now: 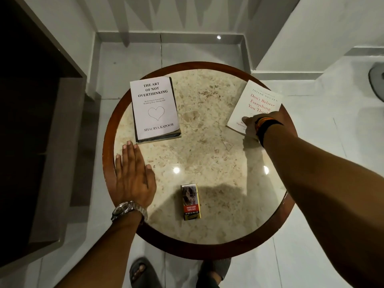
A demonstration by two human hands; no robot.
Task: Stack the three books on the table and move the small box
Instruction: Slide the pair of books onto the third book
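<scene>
A round marble table (207, 146) with a brown wooden rim holds everything. At its back left a white book titled "The Art of Not Overthinking" (154, 109) lies on top of a darker book (164, 138), of which only the edges show. At the right edge lies a white book with red title text (256, 100), partly over the rim. My right hand (252, 126) grips its near corner, thumb on the cover, fingers hidden. My left hand (133, 175) rests flat on the table's left side, just below the two stacked books. A small box (190, 201) lies front centre.
Dark wooden furniture (31, 132) stands close to the table on the left. My feet in slippers (141, 271) are at the table's front edge. A white tiled floor surrounds the table, and a fan base (377, 80) shows at the far right.
</scene>
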